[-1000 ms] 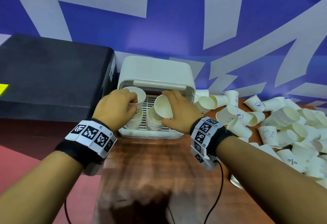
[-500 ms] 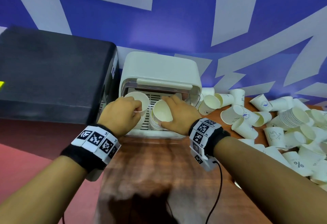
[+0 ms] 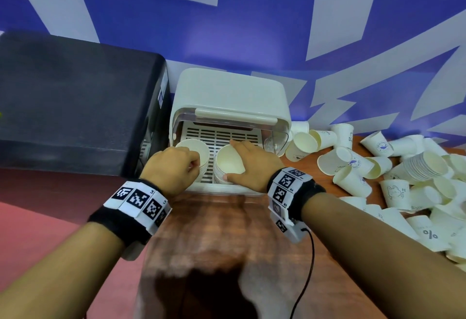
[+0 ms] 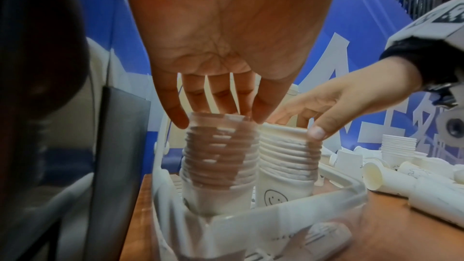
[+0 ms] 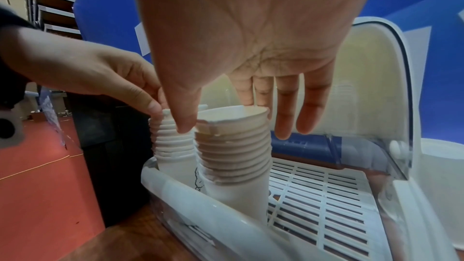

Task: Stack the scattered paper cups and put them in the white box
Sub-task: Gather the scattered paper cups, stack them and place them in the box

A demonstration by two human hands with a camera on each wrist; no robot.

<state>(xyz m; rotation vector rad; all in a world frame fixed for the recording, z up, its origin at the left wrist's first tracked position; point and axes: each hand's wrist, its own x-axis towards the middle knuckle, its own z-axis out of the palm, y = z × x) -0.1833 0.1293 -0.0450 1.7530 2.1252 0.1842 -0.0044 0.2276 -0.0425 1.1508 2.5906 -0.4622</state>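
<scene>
Two stacks of white paper cups stand side by side at the front of the white box [image 3: 232, 91], on its slatted floor [image 5: 321, 195]. My left hand [image 3: 194, 165] grips the top rim of the left stack [image 3: 195, 152] from above, fingers curled round it [image 4: 220, 118]. My right hand [image 3: 230, 160] holds the top rim of the right stack [image 3: 229, 161] between thumb and index finger [image 5: 226, 114], with the other fingers hanging straight behind it. The left stack [image 4: 220, 156] and the right stack [image 4: 286, 154] nearly touch. The box's lid [image 5: 376, 86] is raised.
Several loose cups [image 3: 403, 192] lie scattered over the right of the wooden table [image 3: 227, 230], with one short stack [image 3: 426, 165] among them. A large black case [image 3: 75, 107] stands close against the box's left side. A blue and white wall rises behind.
Both hands keep hold of the stacks' rims and have eased them down at the front of the box. The head view has drifted lower and closer.
</scene>
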